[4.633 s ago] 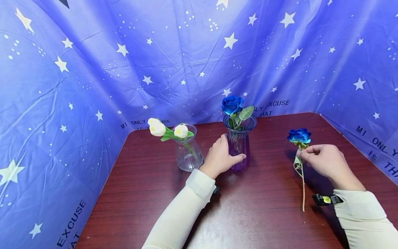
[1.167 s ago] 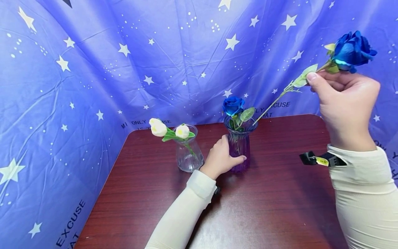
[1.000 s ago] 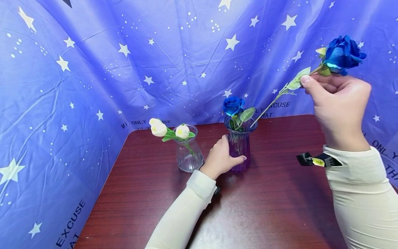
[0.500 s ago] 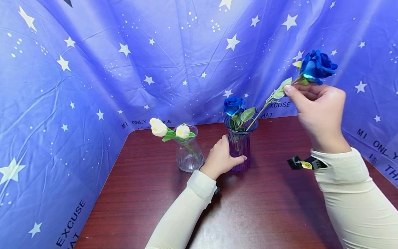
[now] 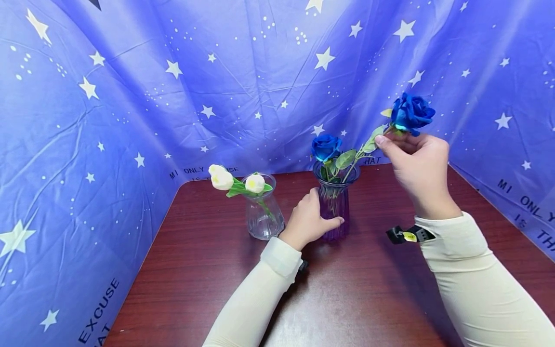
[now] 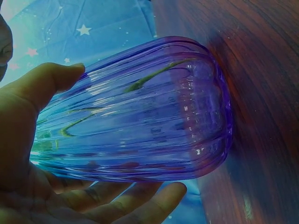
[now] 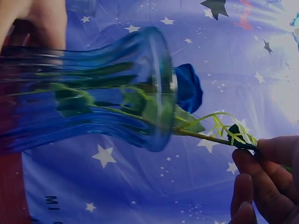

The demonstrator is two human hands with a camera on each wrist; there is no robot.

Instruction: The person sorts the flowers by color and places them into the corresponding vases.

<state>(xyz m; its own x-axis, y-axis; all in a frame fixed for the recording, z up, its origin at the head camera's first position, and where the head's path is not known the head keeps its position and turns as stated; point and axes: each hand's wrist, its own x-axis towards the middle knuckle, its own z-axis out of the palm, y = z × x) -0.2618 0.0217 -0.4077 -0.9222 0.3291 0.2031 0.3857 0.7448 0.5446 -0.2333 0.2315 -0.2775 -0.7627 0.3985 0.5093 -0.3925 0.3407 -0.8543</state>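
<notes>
My left hand [image 5: 307,218] holds the ribbed purple glass vase [image 5: 336,207] by its side, thumb on one face and fingers curved around the other. Between thumb and fingers, my right hand [image 5: 418,168] pinches a blue rose [image 5: 412,114] just below its bloom. That rose leans to the right, its stem running down through the vase mouth, and the right wrist view shows the stem [image 7: 205,136] passing inside the glass. Another blue rose [image 5: 326,147] with green leaves stands in the same vase. The left wrist view shows a stem end [image 6: 154,77] through the purple glass wall [image 6: 159,116].
Left of my left hand, a clear glass vase [image 5: 263,224] holds white tulips [image 5: 221,177] that lean left. Everything stands on a dark red wooden table [image 5: 208,274]. A blue cloth with white stars [image 5: 260,72] hangs around its back and sides.
My right hand lifted the rose from the table, brought its stem to the vase mouth, then moved left and down, sliding the stem deeper. My left hand stayed on the vase.
</notes>
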